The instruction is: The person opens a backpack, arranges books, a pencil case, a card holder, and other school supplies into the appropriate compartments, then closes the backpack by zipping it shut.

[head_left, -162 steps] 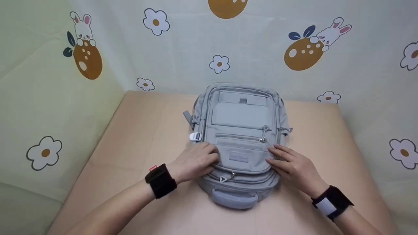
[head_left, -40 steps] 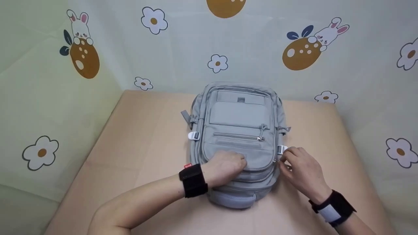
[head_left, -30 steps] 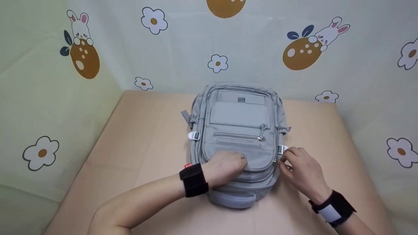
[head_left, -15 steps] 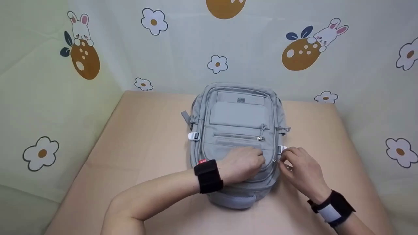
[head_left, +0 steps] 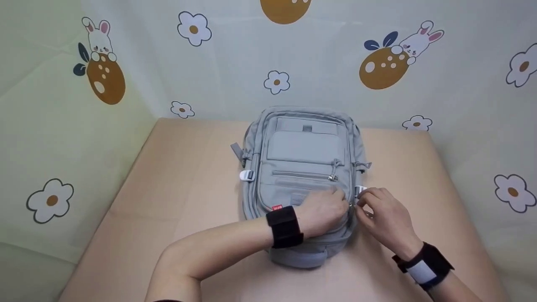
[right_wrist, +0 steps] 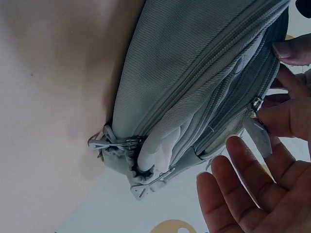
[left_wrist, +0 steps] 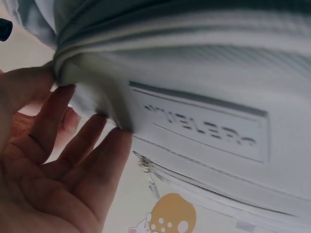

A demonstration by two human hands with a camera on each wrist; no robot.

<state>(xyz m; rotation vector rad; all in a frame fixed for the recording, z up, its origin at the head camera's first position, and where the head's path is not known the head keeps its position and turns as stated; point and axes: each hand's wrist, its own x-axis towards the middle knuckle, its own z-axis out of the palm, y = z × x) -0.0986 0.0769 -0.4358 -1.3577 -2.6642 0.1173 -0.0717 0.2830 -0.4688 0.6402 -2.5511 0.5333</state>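
Note:
A grey backpack (head_left: 302,147) lies front side up, its carry handle (head_left: 300,256) towards me. My left hand (head_left: 322,211) reaches across its lower front; in the left wrist view its thumb and fingers pinch the fabric edge of the front pocket, beside a raised label (left_wrist: 204,124). At the backpack's right side my right hand (head_left: 388,216) pinches a grey zipper pull (right_wrist: 259,136) between thumb and index finger, the other fingers spread. The zipper's metal slider (right_wrist: 256,103) shows just above them. Both hands are close together.
White strap buckles (head_left: 247,175) sit on the backpack's sides. A short zipper (head_left: 302,174) crosses its front, and in the right wrist view a side pocket (right_wrist: 146,167) has a gathered edge. The tan table (head_left: 180,188) meets patterned cloth walls (head_left: 235,54) behind and at the sides.
My left hand has moved right along the lower front towards my right hand, which stays nearly still. Earlier the zipper pull hung at the bottom middle; now it is at the right side in my right hand.

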